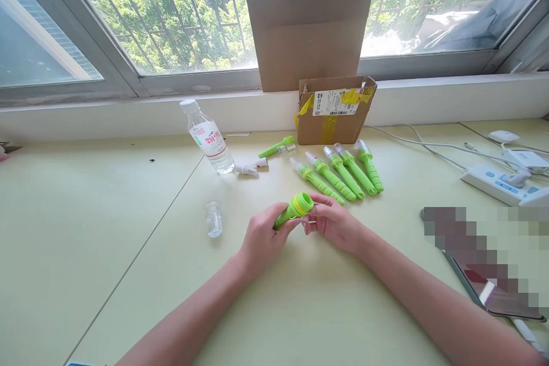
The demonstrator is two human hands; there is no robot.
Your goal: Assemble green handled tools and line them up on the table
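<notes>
My left hand (268, 234) is closed around a green flashlight body (295, 209), whose open threaded end points up and right, with a yellow ring below the threads. Close against its right side is my right hand (332, 220), fingers curled and pinched; something small may be between them, but I cannot make it out. A clear plastic cap (213, 219) stands on the table to the left. Behind my hands lie several green flashlights (343, 171) with clear tops, side by side. Farther back rests another green handle (277, 147) beside a clear piece.
A water bottle (210, 137) stands at the back left, near small white and clear parts (253, 168). An opened cardboard box (334, 111) is by the window. On the right are a power strip (493, 180) with cables and a phone (480, 274), partly pixelated.
</notes>
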